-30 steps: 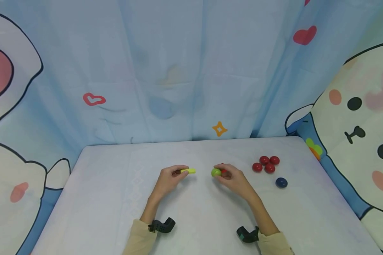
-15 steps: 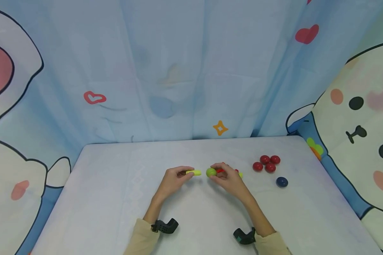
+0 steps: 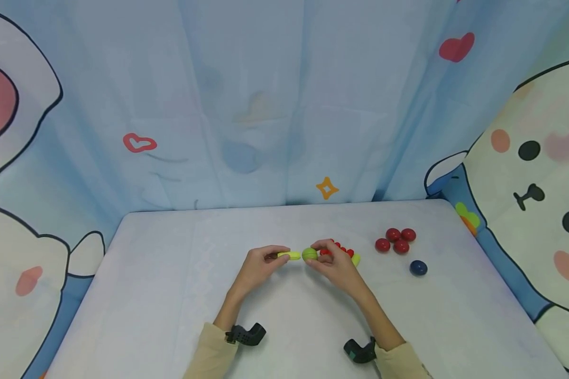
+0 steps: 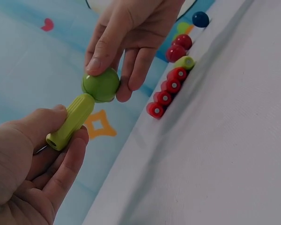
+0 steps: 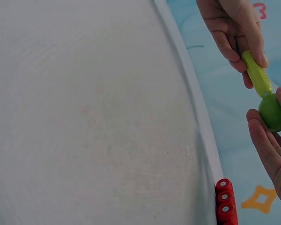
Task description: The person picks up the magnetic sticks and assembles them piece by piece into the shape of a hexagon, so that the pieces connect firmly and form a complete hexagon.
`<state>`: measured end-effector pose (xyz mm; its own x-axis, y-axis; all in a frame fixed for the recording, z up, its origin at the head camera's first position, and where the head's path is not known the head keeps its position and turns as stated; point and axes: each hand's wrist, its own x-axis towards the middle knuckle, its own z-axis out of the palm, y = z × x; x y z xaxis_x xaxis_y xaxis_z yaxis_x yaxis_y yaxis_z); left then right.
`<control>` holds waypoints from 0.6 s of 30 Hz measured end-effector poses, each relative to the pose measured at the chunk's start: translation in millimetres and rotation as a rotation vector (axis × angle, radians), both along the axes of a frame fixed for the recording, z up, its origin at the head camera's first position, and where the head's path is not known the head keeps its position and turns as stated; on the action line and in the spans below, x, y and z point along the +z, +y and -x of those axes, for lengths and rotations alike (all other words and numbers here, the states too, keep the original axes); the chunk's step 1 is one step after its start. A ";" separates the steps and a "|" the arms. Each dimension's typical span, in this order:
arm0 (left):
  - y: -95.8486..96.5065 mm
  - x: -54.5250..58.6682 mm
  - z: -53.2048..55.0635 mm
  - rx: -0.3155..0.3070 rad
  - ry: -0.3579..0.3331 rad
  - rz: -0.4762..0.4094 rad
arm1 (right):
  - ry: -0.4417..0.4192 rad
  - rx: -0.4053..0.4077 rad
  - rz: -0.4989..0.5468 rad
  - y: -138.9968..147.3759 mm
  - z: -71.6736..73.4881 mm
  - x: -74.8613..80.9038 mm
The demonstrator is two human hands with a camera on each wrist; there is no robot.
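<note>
My left hand (image 3: 260,267) pinches a short yellow-green ridged rod (image 4: 72,122) between thumb and fingers, with a hole showing in its near end. My right hand (image 3: 337,271) holds a green ball (image 4: 101,86) between thumb and fingertips. Both are held above the table. In the wrist views the rod's far end meets the ball or nearly so; a small grey tip (image 5: 266,94) shows there in the right wrist view. Whether they touch, I cannot tell. Behind the right hand, several red rods (image 4: 164,97) and another yellow-green rod (image 4: 183,63) lie in a row.
Several red balls (image 3: 393,241) sit grouped at the right of the white table (image 3: 170,295). A dark blue ball (image 3: 418,268) lies in front of them. A light blue printed curtain (image 3: 246,105) hangs behind the table.
The right hand has moved left with the green ball, and the left hand slightly right with the rod, narrowing the gap. The row of rods behind the right hand shows more now.
</note>
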<state>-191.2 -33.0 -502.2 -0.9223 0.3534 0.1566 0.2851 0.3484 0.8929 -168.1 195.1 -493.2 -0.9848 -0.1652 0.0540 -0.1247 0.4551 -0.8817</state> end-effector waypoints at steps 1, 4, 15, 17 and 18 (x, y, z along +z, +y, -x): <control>0.4 0.0 0.3 -0.003 0.000 -0.002 | -0.001 0.000 -0.001 -1.1 -0.3 1.0; 1.1 0.1 0.7 -0.010 -0.002 -0.007 | -0.003 0.001 -0.006 -4.8 -2.8 7.0; -0.2 3.5 -1.0 -0.030 -0.013 -0.005 | 0.013 0.023 -0.013 -6.6 -7.4 14.1; -0.4 4.1 -1.4 -0.034 -0.010 -0.003 | 0.003 0.030 -0.008 -6.8 -7.3 14.6; -0.5 3.9 -1.5 -0.036 -0.008 -0.001 | -0.002 0.035 -0.010 -6.7 -7.1 14.7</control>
